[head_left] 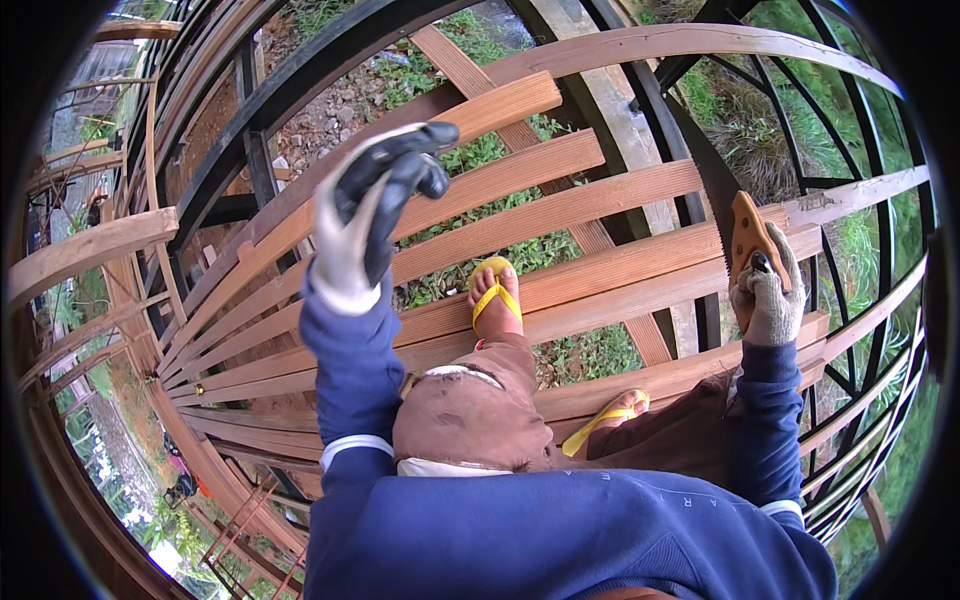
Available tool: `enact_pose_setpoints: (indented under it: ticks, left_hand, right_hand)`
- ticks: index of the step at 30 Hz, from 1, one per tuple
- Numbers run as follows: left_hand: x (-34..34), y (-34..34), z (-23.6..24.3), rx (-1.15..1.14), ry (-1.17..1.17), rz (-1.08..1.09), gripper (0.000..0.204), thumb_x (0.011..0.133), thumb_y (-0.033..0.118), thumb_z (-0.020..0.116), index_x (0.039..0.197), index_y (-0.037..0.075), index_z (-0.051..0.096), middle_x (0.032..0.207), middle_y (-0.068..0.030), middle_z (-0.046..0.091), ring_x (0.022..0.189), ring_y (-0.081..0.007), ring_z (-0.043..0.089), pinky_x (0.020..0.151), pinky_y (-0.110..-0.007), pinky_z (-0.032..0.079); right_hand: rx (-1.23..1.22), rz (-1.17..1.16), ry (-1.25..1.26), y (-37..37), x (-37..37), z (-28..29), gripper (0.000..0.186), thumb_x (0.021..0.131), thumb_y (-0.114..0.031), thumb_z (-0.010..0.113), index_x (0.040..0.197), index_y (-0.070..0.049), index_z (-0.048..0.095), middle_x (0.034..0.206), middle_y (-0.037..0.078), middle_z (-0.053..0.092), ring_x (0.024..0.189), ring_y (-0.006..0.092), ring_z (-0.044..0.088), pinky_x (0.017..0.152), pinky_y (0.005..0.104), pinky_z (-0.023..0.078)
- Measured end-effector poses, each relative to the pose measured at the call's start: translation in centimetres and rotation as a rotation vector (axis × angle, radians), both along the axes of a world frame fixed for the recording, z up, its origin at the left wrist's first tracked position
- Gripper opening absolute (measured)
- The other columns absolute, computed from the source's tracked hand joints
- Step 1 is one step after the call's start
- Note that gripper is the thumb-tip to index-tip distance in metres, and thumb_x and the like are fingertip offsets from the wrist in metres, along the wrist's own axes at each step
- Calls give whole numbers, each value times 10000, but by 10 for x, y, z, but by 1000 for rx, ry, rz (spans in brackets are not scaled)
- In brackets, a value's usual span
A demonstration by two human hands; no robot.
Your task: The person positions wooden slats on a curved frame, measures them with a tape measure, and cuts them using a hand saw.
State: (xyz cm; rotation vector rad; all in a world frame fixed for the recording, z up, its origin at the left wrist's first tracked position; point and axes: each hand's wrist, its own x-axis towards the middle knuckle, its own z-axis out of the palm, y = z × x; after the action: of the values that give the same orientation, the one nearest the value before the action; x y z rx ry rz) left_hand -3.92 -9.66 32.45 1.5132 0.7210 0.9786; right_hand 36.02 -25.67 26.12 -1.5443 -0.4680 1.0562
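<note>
My right hand, in a pale glove, is closed round the wooden handle of a handsaw. Its dark blade points away from me, the toothed edge beside the ends of the planks. My left hand, in a white glove with black-coated fingers, is raised above the planks on the left. Its fingers are half bent and apart, and I see nothing in them. Below it, long reddish-brown wooden planks lie side by side with gaps, their right ends uneven.
I stand on the planks in yellow flip-flops. Black metal beams and a curved wooden strip cross the far side. Grass and stony ground show through the gaps. A black railing stands at the right; more timber framing is at the left.
</note>
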Motion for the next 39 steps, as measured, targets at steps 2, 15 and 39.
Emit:
enact_pose_setpoints:
  ticks: [2,15,39]
  left_hand:
    - [8,-23,61,313,-179,-283,315,1001,155,608,1245,-44,609,1039,-113,708,938,-189,665,928,-318,523]
    - [-4,-77,155,684,-227,-472,445,1017,260,553,1343,-40,507,1163,-147,645,1095,-253,601,1037,-414,452]
    - [-161,-129,-381,-1080,-772,1279,668,833,688,670,1322,246,561,1302,-83,608,1170,-321,591,888,-585,538]
  right_hand:
    - [-6,-12,-6,5,-1,-4,637,778,51,501,1413,7,514,820,47,596,557,65,496,506,193,427]
    - [-74,194,20,46,-49,-11,646,772,51,516,1416,13,493,866,89,612,519,88,506,469,214,442]
    - [-76,31,-48,27,6,-27,607,798,7,514,1404,-30,522,859,52,593,549,78,482,479,209,416]
